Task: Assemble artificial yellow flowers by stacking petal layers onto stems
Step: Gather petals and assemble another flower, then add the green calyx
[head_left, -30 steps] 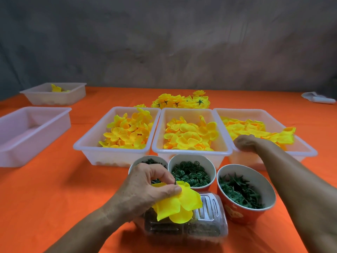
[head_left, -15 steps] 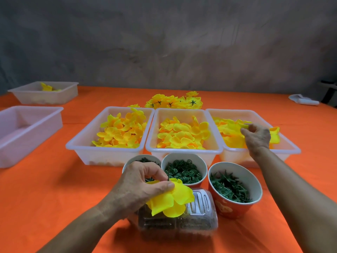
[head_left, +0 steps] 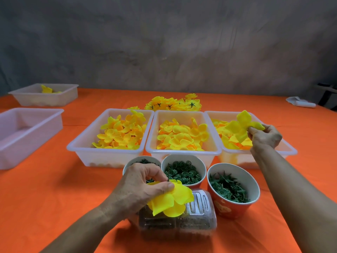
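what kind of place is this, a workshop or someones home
Most likely a small craft workbench for piecework; home or workshop cannot be told. An orange-covered table holds tubs sorted with yellow petal layers, cups of green plastic parts, and a pile of finished flowers against a bare grey wall.

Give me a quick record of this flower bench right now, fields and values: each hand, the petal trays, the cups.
left hand: pinches part-built flower above clear box
right hand: holds petal layer over right tray
petal trays: three, all stocked
cups: three, green parts inside
finished flowers: piled behind trays
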### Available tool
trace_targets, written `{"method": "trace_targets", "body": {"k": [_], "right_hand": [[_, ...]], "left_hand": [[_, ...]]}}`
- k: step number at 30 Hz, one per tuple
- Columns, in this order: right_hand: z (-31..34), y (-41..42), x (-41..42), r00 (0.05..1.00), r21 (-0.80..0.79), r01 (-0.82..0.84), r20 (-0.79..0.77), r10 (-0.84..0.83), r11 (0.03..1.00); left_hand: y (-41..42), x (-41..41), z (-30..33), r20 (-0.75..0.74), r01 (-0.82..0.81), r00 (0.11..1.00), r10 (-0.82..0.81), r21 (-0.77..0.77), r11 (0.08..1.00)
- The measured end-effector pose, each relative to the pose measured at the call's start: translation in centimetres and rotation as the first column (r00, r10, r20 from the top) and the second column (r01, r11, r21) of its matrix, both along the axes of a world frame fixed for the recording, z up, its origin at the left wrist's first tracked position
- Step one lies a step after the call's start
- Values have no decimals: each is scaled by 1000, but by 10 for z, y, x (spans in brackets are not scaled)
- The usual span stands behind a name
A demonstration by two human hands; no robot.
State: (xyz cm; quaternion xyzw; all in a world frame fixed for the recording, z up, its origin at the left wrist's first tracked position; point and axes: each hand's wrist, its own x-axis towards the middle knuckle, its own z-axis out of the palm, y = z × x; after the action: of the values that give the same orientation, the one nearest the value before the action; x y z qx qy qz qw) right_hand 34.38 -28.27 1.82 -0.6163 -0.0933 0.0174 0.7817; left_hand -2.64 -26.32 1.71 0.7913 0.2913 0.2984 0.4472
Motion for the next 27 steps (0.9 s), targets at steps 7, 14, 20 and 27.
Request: {"method": "trace_targets", "body": {"k": [7, 14, 20, 27], "right_hand": [[11, 2, -7, 995, -48, 79, 60, -76, 996], [39, -5, -64, 965, 20, -259, 41, 258, 966], [43, -26, -134, 804, -92, -583, 79, 590, 807], [46, -39, -174, 675, -33, -736, 51, 736, 677]], "left_hand": [[0, 0, -1, -1, -5, 1000, 5, -2, 1000], [-1, -2, 1, 22, 5, 1000, -3, -85, 996], [-4, -3, 2, 30, -21, 999, 22, -49, 999], [-6, -4, 7, 3, -57, 998, 57, -10, 998]]}}
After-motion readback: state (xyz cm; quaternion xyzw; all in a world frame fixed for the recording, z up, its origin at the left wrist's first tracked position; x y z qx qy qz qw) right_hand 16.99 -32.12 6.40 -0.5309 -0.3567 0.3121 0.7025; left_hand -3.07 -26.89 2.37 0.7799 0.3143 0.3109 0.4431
